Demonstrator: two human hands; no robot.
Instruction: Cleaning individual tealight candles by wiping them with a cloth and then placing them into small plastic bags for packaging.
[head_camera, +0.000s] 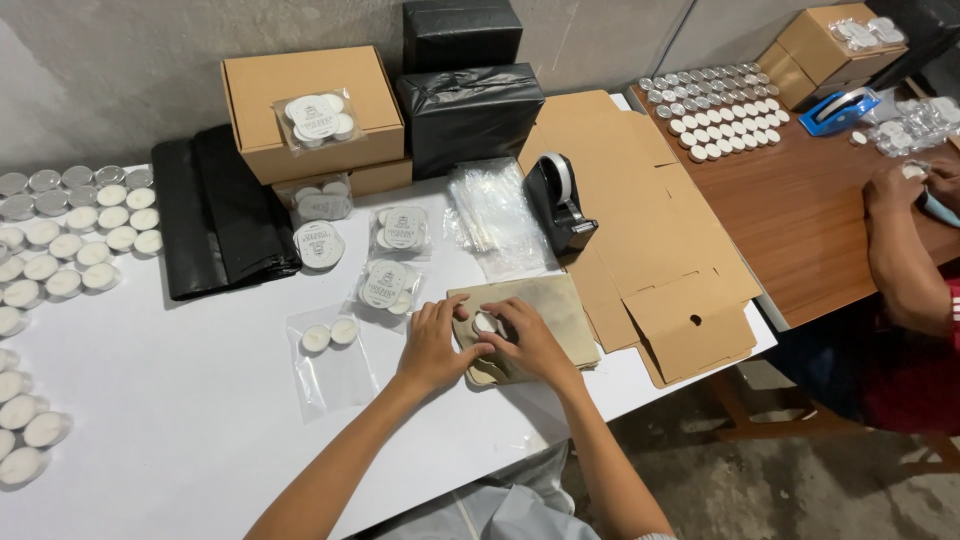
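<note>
Head view, low centre of the frame: both hands sit together on a tan cardboard template (560, 305) lying flat on the white table (200, 440). The left hand (432, 350) has its fingers curled in narrow, tips pressing at a small round tealight candle (487, 323) set in the template's cut-out. The right hand (532, 338) mirrors it from the other side, fingers bent close and touching the same candle; whether either hand truly pinches it I cannot tell.

Just left of the hands lies a clear plastic bag (328, 360) with two tealights inside. Above that, toward centre, several sealed packs with round labels (390, 270) lie in a loose cluster. A black tape dispenser (560, 205) stands right of centre, beside a stack of clear empty bags (495, 215) and flat unfolded cartons (650, 240). Closed brown boxes (312, 105) sit at upper centre, and loose tealights (70, 250) line the left edge.

At the right edge, another person's hands (895, 185) rest on a brown wooden table (800, 230).
</note>
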